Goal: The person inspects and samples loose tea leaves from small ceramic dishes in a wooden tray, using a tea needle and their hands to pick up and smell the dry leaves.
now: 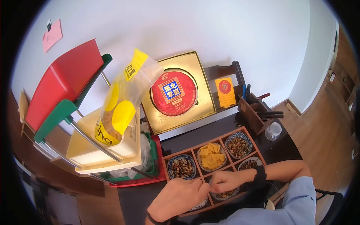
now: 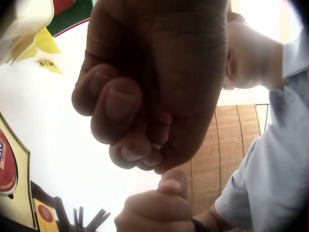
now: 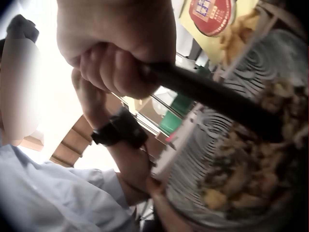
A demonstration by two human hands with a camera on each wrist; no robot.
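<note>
My right hand (image 1: pixel 227 181) grips a dark rod (image 3: pixel 217 99), its far end down among the dried pieces in a patterned bowl (image 3: pixel 186 169). In the head view that hand hides the rod and overlaps a front bowl (image 1: pixel 227 195) in the divided wooden tray (image 1: pixel 258 153). Close beside it, my left hand (image 1: pixel 178 198) has its fingers curled inward, and no held thing shows in the left wrist view. Bowls of dried bits (image 1: pixel 182 167) and yellow chips (image 1: pixel 210 155) stand in the tray's back row, with another bowl of dried pieces (image 1: pixel 239 145) at the right.
A rack of plastic bins (image 1: pixel 101 153) stands left, holding a yellow-printed bag (image 1: pixel 123 116). Behind the tray leans a gold box with a red disc (image 1: pixel 174 92). A wooden pen holder (image 1: pixel 255 114) and a small clear jar (image 1: pixel 273 131) stand at the right.
</note>
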